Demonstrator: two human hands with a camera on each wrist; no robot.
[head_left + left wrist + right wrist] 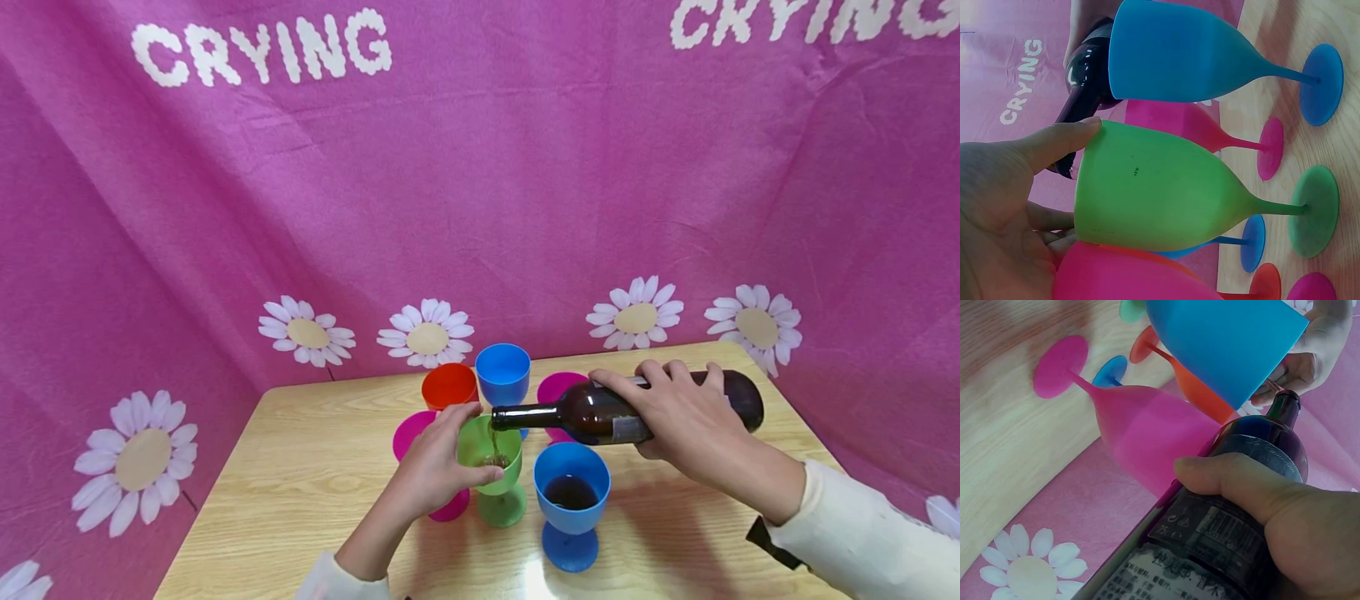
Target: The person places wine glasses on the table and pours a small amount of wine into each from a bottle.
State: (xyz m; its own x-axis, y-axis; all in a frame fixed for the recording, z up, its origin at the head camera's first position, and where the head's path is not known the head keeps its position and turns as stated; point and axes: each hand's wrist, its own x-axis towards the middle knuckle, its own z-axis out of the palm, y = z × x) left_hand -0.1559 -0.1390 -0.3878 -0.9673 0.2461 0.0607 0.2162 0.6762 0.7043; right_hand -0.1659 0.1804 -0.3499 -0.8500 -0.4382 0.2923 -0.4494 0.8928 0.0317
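My right hand [686, 421] grips a dark wine bottle [588, 412] round its body, the bottle lying almost level with its neck to the left. A thin stream of dark liquid falls from its mouth into a green plastic goblet [510, 481], where some liquid shows. With thumb and fingers at either side of the rim, my left hand [427, 475] holds that goblet, whose foot stands on the table. In the left wrist view the thumb lies on the green goblet's [1154, 187] rim. Printed labels cover the bottle [1216, 537] in the right wrist view.
A blue goblet [572, 521] holding dark liquid stands nearest me. Behind are another blue goblet [504, 392], a red one [450, 406] and a pink one [551, 392], with more pink [412, 429] at left. All stand on a wooden table [300, 475] against a pink flowered cloth [487, 208].
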